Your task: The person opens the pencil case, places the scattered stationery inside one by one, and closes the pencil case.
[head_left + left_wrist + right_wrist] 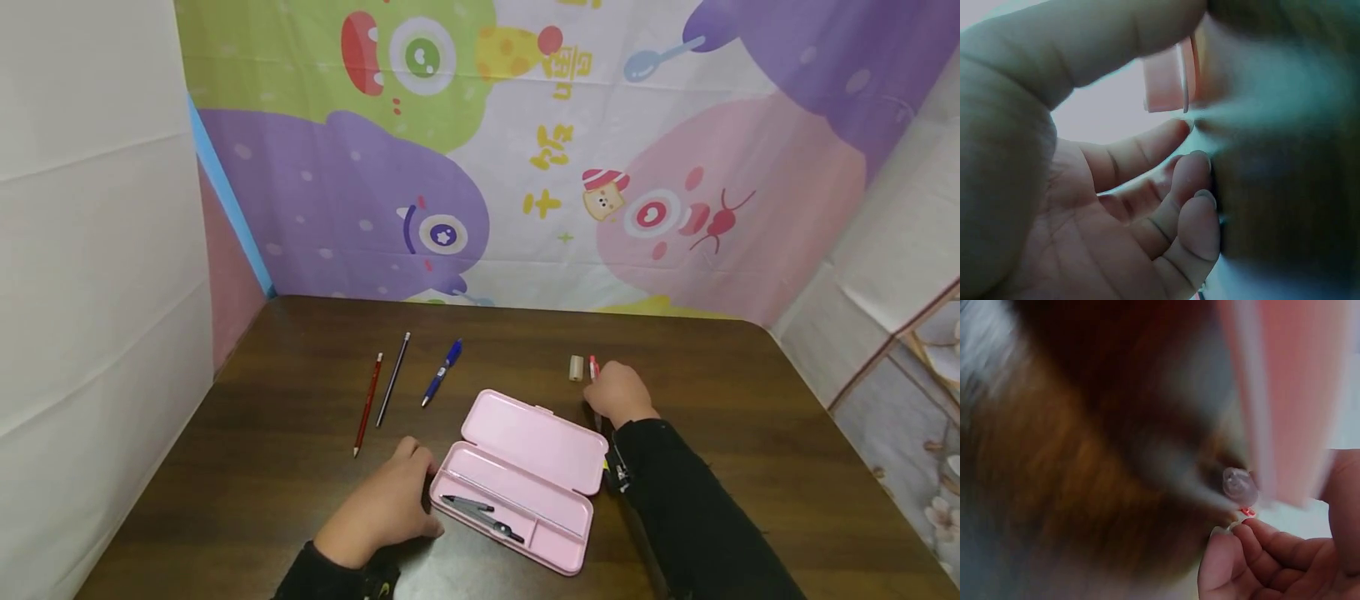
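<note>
My right hand (619, 393) is beyond the right side of the pencil case, its fingers pinching a red-and-white pen (593, 367) at the table. The right wrist view shows the pen's clear end (1239, 485) by the fingertips, partly behind the pink lid. My left hand (390, 504) rests on the table at the case's left edge, fingers loosely bent and holding nothing. Between the hands lies the open pink pencil case (534, 440), lid folded back. A grey compass (482, 514) lies in its front compartment.
Left of the case lie a red pencil (367, 406), a dark pencil (393, 380) and a blue pen (442, 372). A small beige eraser (576, 368) is beside the red-and-white pen. Something yellow (606, 465) shows by the right sleeve. A cartoon curtain (517, 208) hangs behind the table.
</note>
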The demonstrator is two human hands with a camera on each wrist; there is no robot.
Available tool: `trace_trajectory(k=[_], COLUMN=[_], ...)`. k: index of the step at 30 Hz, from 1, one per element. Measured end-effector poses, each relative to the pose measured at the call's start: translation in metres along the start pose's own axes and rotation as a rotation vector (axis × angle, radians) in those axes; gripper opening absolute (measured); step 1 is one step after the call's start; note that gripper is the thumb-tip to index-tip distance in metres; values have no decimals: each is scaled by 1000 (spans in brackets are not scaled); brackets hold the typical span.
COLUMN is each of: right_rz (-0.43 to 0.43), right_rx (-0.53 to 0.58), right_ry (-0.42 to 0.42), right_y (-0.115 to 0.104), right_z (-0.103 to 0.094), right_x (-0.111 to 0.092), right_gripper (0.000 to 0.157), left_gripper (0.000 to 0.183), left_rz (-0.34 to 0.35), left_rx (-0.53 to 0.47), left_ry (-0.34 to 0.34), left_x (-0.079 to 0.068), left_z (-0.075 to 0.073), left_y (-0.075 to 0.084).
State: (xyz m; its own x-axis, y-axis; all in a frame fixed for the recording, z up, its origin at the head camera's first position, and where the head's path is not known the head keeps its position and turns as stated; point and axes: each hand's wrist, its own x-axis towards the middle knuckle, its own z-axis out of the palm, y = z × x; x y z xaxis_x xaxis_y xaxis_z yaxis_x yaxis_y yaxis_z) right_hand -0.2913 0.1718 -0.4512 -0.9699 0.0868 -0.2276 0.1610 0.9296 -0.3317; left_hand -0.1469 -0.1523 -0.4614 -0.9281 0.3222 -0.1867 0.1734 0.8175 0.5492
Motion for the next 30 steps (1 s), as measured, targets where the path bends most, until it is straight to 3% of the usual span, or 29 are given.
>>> trace_trajectory(k=[5,10,15,25,30], right_rz=[16,19,2,14,24], right_rx=[16,24,55,101,91], right_ry=[-8,-7,-3,5,14], right_y=[2,2,1,-3,-5], right_z=[3,6,8,12,12], right_x=[3,6,7,5,5], right_gripper=[23,19,16,14,15], left_gripper=[78,102,101,103,94], left_rz=[26,144,202,223,218], left_rx=[13,14,9,-36,-17], left_ry=[8,35,32,1,6], left_x=[0,-2,-2,0,1], left_z=[3,5,6,8,10], left_y=[-1,-1,0,2,3])
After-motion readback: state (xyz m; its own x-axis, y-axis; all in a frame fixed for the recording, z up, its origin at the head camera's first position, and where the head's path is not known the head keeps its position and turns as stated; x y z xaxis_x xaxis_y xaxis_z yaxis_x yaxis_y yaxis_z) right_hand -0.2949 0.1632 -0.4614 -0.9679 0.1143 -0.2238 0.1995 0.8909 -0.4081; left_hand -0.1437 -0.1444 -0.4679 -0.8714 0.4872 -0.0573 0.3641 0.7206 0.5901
